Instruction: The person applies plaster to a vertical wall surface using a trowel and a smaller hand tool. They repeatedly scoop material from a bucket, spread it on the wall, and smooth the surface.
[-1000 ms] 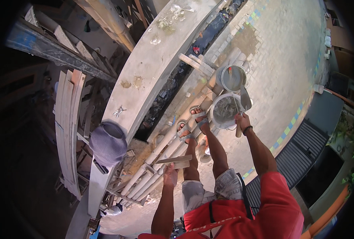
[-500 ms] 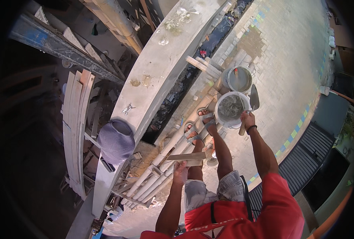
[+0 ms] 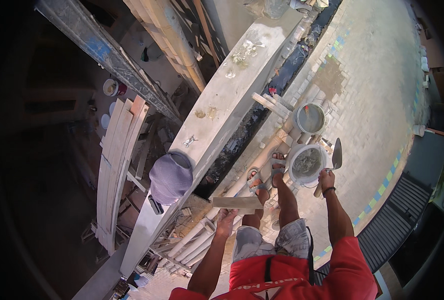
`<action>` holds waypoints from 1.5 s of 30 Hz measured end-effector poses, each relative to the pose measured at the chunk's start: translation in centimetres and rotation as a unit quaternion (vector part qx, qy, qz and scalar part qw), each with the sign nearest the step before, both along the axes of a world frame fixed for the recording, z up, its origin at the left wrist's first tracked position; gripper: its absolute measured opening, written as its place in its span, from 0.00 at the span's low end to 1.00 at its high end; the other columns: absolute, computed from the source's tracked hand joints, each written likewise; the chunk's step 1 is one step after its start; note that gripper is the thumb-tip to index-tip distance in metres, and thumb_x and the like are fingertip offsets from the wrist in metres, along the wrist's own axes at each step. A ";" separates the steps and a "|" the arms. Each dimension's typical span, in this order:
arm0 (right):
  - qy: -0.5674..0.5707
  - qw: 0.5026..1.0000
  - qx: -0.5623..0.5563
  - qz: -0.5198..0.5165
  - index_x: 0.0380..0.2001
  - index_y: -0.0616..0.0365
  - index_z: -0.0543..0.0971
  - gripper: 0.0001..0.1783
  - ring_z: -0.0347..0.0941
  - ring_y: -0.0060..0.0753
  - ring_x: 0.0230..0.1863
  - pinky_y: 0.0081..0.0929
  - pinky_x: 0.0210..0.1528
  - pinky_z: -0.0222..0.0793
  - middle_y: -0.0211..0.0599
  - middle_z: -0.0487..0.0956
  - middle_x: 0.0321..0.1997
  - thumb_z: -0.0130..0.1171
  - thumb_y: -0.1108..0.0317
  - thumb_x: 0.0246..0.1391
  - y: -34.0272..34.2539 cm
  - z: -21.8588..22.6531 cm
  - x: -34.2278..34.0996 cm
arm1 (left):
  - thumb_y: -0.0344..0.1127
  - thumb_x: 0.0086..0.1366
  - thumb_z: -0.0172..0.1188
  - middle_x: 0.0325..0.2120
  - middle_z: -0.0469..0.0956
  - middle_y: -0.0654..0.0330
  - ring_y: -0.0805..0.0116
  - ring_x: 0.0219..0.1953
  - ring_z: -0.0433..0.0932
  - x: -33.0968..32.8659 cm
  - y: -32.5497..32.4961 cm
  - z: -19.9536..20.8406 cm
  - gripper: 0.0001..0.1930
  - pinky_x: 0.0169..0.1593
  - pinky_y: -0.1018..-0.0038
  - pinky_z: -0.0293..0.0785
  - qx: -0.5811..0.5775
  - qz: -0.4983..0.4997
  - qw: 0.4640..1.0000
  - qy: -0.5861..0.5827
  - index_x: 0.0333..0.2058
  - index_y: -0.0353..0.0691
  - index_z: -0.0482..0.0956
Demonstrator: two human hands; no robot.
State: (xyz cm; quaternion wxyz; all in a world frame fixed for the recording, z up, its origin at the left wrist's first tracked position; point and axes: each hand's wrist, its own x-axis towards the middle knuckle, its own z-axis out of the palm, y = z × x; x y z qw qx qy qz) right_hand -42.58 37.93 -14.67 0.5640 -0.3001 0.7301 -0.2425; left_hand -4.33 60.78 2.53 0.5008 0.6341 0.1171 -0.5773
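Observation:
My left hand (image 3: 226,223) grips a flat rectangular float (image 3: 237,202) from below, its face turned upward in front of my left leg. In my right hand (image 3: 325,181) is a trowel (image 3: 337,154), held by its handle with the pointed blade angled up and away. The trowel is beside the right rim of a white bucket (image 3: 290,164). Wet grey mortar (image 3: 307,162) lies inside that bucket. Just beyond stands a second bucket (image 3: 296,120) with greyish water and something orange-red in it.
A long concrete ledge (image 3: 217,95) runs diagonally at left, bearing a grey knitted cap (image 3: 171,178) and a small black object (image 3: 155,205). A dark drainage ditch (image 3: 232,150) lies alongside. Pipes (image 3: 197,242) lie by my sandalled feet; paving (image 3: 377,90) spreads right.
The view has shifted, so ledge, cap and buckets appear farther right and lower. My hands still hold the float and trowel; the float's face shows more broadly.

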 end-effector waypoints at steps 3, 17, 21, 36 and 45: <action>-0.001 0.999 0.020 -0.030 0.32 0.57 0.72 0.05 0.67 0.23 0.20 0.22 0.21 0.65 0.31 0.72 0.22 0.53 0.70 0.51 0.7 1.7 -1.5 | 0.35 0.61 0.61 0.45 0.74 0.58 0.68 0.48 0.73 1.7 -0.7 1.2 0.19 0.53 0.69 0.67 -0.033 -0.007 0.999 -0.018 0.48 0.35 0.67; 0.011 0.991 0.083 -0.103 0.28 0.56 0.70 0.04 0.66 0.25 0.17 0.24 0.18 0.64 0.30 0.69 0.21 0.53 0.69 0.51 1.4 6.6 -8.7 | 0.46 0.61 0.61 0.45 0.74 0.61 0.66 0.49 0.73 5.3 -15.1 9.9 0.20 0.53 0.62 0.67 -0.165 0.101 0.980 -0.053 0.46 0.41 0.70; 0.035 0.991 0.105 -0.069 0.28 0.56 0.70 0.03 0.66 0.26 0.16 0.24 0.18 0.64 0.29 0.69 0.20 0.51 0.70 0.49 -0.7 9.3 -9.2 | 0.50 0.61 0.60 0.45 0.75 0.60 0.64 0.48 0.74 8.3 -19.5 14.8 0.21 0.51 0.65 0.70 -0.203 0.119 0.965 -0.114 0.46 0.42 0.71; -0.089 0.984 0.032 -0.152 0.28 0.53 0.70 0.02 0.65 0.23 0.20 0.24 0.21 0.62 0.27 0.69 0.22 0.52 0.70 0.50 -6.6 19.0 -5.6 | 0.37 0.65 0.54 0.43 0.75 0.59 0.61 0.44 0.77 18.7 -29.1 27.7 0.15 0.49 0.60 0.72 -0.236 0.110 0.948 -0.184 0.48 0.39 0.68; -0.084 0.969 -0.079 -0.220 0.30 0.54 0.71 0.03 0.67 0.23 0.22 0.21 0.25 0.63 0.29 0.71 0.22 0.53 0.70 0.51 -9.2 16.7 -1.1 | 0.38 0.63 0.59 0.39 0.77 0.57 0.62 0.41 0.78 22.4 -40.1 21.2 0.16 0.43 0.64 0.76 -0.174 -0.037 0.973 -0.148 0.46 0.40 0.67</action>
